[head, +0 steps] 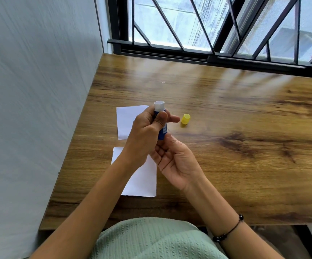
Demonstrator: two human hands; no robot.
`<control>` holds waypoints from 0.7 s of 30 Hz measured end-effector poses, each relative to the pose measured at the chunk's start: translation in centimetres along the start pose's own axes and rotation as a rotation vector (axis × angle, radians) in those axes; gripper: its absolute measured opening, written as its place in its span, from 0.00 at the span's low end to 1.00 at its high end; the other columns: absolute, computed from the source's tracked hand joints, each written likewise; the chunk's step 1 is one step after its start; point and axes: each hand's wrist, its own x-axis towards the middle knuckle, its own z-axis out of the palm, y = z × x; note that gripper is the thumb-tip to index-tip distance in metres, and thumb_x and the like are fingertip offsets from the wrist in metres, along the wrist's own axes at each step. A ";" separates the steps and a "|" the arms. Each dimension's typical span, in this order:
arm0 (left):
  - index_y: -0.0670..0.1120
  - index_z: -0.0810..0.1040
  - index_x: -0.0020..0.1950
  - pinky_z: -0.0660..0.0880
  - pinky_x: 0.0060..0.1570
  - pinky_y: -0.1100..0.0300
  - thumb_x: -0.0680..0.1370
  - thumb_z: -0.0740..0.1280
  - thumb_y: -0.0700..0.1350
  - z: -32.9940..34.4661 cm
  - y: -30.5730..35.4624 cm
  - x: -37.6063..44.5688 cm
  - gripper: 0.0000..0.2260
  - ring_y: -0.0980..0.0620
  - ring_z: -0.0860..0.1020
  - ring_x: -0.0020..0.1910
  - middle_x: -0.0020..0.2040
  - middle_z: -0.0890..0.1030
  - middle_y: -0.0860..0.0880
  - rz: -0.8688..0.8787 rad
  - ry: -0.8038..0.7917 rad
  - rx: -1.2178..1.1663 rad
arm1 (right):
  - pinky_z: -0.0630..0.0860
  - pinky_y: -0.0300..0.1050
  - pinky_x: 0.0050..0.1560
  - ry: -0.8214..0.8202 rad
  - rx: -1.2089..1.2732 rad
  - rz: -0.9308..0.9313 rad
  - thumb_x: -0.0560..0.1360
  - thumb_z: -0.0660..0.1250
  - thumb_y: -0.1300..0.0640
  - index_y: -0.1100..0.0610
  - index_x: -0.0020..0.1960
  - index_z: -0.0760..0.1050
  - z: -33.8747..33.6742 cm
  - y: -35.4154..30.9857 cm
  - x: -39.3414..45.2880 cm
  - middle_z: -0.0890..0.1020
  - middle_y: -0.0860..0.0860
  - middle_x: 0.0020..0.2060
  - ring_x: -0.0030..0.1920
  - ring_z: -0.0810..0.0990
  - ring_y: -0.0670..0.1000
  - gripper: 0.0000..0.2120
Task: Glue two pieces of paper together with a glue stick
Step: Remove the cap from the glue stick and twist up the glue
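Observation:
My left hand (pixel 145 131) grips a blue glue stick (pixel 161 126) upright above the table, its white open top (pixel 159 106) uncapped. My right hand (pixel 175 161) is palm up under the stick, with thumb and fingertips pinching its bottom end. The yellow cap (pixel 185 119) lies on the wooden table just right of my hands. One white paper (pixel 126 121) lies flat behind my left hand, partly hidden by it. A second white paper (pixel 144 182) lies nearer to me, partly under my left forearm.
The wooden table (pixel 235 128) stretches far to the right. A white wall (pixel 35 109) runs along its left edge. A black-barred window (pixel 207 30) stands behind the far edge. My right wrist wears a dark beaded bracelet (pixel 230 230).

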 end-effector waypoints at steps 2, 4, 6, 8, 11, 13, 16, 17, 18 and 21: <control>0.48 0.73 0.43 0.77 0.51 0.54 0.80 0.56 0.43 0.1 -0.1 -0.1 0.09 0.54 0.81 0.45 0.44 0.83 0.53 0.003 0.004 -0.005 | 0.82 0.42 0.40 0.018 -0.004 0.012 0.77 0.57 0.53 0.62 0.49 0.76 -0.1 0.1 0.1 0.84 0.56 0.34 0.36 0.84 0.51 0.14; 0.48 0.73 0.43 0.78 0.50 0.56 0.80 0.56 0.43 0.2 -0.1 -0.1 0.09 0.55 0.81 0.46 0.45 0.83 0.53 0.002 0.001 -0.012 | 0.82 0.42 0.41 0.033 -0.017 0.021 0.78 0.55 0.50 0.61 0.47 0.77 -0.1 0.1 0.1 0.84 0.56 0.34 0.36 0.84 0.52 0.18; 0.48 0.73 0.43 0.79 0.47 0.58 0.80 0.56 0.44 0.1 -0.1 -0.1 0.09 0.56 0.81 0.44 0.45 0.83 0.53 0.001 -0.004 -0.017 | 0.82 0.42 0.41 0.024 -0.025 0.020 0.77 0.56 0.49 0.61 0.48 0.77 0.0 0.1 0.0 0.84 0.56 0.34 0.36 0.84 0.51 0.17; 0.49 0.72 0.43 0.78 0.44 0.59 0.80 0.56 0.44 -0.1 0.0 0.0 0.09 0.56 0.81 0.42 0.45 0.83 0.53 -0.003 -0.005 -0.016 | 0.82 0.41 0.41 -0.003 -0.026 0.012 0.73 0.61 0.51 0.62 0.52 0.75 0.2 0.0 -0.1 0.83 0.56 0.37 0.38 0.83 0.51 0.16; 0.48 0.72 0.42 0.77 0.46 0.55 0.80 0.56 0.44 -0.2 0.0 -0.1 0.09 0.53 0.80 0.42 0.46 0.83 0.51 -0.004 -0.006 -0.018 | 0.81 0.40 0.40 -0.037 -0.031 -0.010 0.73 0.62 0.60 0.61 0.55 0.73 0.1 -0.2 -0.1 0.83 0.55 0.38 0.37 0.83 0.50 0.11; 0.48 0.72 0.43 0.77 0.50 0.52 0.80 0.55 0.43 0.0 0.0 -0.1 0.09 0.51 0.80 0.44 0.46 0.83 0.50 0.002 -0.016 -0.011 | 0.81 0.40 0.39 -0.037 -0.018 -0.015 0.76 0.59 0.64 0.61 0.53 0.74 0.0 -0.1 -0.2 0.84 0.55 0.36 0.37 0.84 0.50 0.08; 0.49 0.72 0.43 0.76 0.55 0.52 0.80 0.56 0.43 0.1 -0.1 -0.2 0.09 0.51 0.80 0.47 0.45 0.83 0.52 0.012 -0.015 0.013 | 0.82 0.42 0.41 -0.016 -0.017 -0.014 0.77 0.58 0.60 0.61 0.52 0.75 -0.2 0.1 -0.2 0.84 0.55 0.36 0.38 0.84 0.51 0.09; 0.49 0.73 0.43 0.76 0.54 0.53 0.80 0.56 0.43 0.1 -0.1 -0.2 0.09 0.53 0.80 0.46 0.45 0.83 0.53 0.014 -0.009 0.013 | 0.81 0.42 0.43 -0.006 -0.017 -0.002 0.77 0.57 0.58 0.61 0.52 0.76 -0.2 0.2 -0.1 0.84 0.56 0.36 0.38 0.84 0.51 0.11; 0.49 0.73 0.43 0.76 0.52 0.55 0.80 0.56 0.43 0.1 -0.1 -0.2 0.09 0.55 0.80 0.44 0.45 0.83 0.53 0.014 -0.006 0.011 | 0.81 0.43 0.43 0.004 -0.018 0.012 0.78 0.57 0.56 0.61 0.51 0.76 -0.3 0.2 -0.1 0.84 0.56 0.36 0.38 0.83 0.51 0.12; 0.48 0.73 0.43 0.76 0.48 0.57 0.80 0.56 0.43 0.1 -0.2 -0.2 0.09 0.55 0.80 0.42 0.46 0.83 0.51 0.008 -0.010 0.002 | 0.80 0.42 0.43 0.013 -0.035 0.025 0.74 0.60 0.53 0.61 0.47 0.78 -0.4 0.2 0.0 0.84 0.56 0.35 0.38 0.83 0.52 0.13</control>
